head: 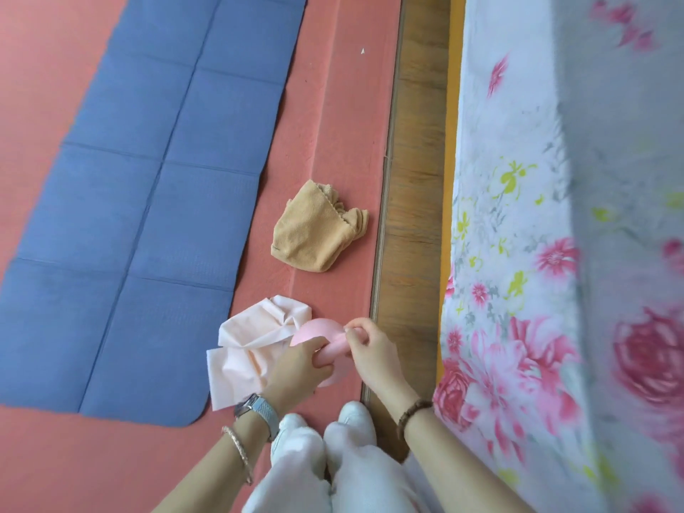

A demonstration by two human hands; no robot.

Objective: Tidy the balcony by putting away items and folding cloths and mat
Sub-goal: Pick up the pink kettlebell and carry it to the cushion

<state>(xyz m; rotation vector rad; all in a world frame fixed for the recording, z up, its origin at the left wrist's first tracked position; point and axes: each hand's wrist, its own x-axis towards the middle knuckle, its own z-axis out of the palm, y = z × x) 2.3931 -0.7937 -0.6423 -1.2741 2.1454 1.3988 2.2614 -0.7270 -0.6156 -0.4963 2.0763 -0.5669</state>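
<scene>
You hold the pink round object [320,329] low over the red floor [333,124], between both hands and just ahead of your white shoes [355,412]. Your left hand [299,364] has its fingers curled round the object's lower, thicker part. Your right hand [372,351] pinches its upper edge with the fingertips drawn together.

The pale peach cloth [248,349] lies crumpled just beside your left hand, on its outer side, partly under the object. The tan towel [318,231] sits bunched on the floor beyond both hands, apart from them. The blue mat [140,179] lies spread flat further to your left hand's side, with its near corner touching the peach cloth.

A wooden strip [414,179] runs past your right hand's outer side, and a floral cloth [536,235] lies beyond it.
</scene>
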